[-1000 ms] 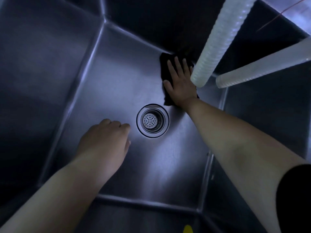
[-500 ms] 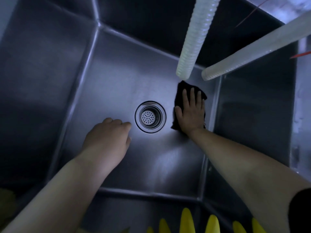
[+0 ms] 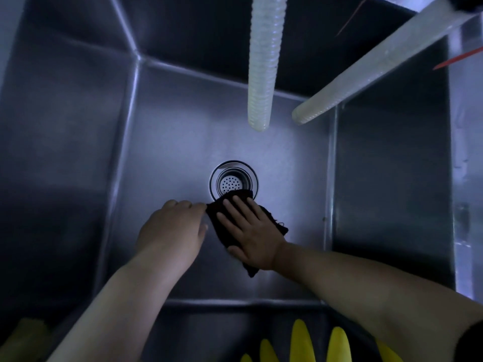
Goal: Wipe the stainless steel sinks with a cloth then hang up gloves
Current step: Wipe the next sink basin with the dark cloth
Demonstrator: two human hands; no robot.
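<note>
I look straight down into a deep stainless steel sink (image 3: 170, 142). My right hand (image 3: 251, 233) lies flat with straight fingers on a black cloth (image 3: 222, 215), pressing it on the sink floor. The cloth's far edge overlaps the near rim of the round drain strainer (image 3: 233, 180). My left hand (image 3: 172, 231) rests on the floor just left of the cloth, its fingers curled under and holding nothing; its fingertips reach the cloth's left edge. Yellow glove (image 3: 300, 340) fingers show at the bottom edge, over the near wall.
Two ribbed translucent hoses hang into the sink from above: one hose (image 3: 261, 74) at the centre, the other hose (image 3: 366, 74) slanting in from the upper right. Another yellowish shape (image 3: 23, 338) sits at the bottom left corner.
My right hand slid the cloth from the far right corner back toward me and left, to the near edge of the drain. The left hand stayed in place.
</note>
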